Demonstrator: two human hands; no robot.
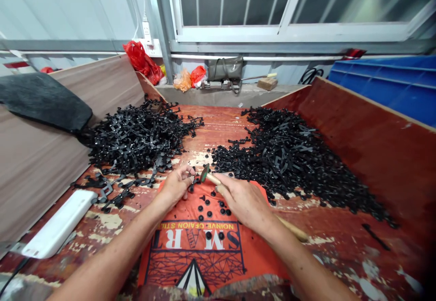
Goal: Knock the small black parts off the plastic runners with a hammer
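Observation:
My right hand (243, 198) is wrapped round the wooden handle (294, 229) of a small hammer. The dark hammer head (205, 173) points toward my left hand (179, 183). Thumb and fingers of that hand are pinched on a small black part (191, 186), whose exact shape is partly hidden by the fingertips. Beneath both hands lies an orange printed cloth (200, 264). Several small round black pieces (209, 213) are scattered on it between the hands.
A heap of black linked parts (136, 139) lies on the left, and another black heap (289, 155) on the right. A white power bank-like box (59, 223) rests at left. Wooden side boards (374, 142) border the worn red table (211, 123). A blue crate (388, 85) stands beyond the right board.

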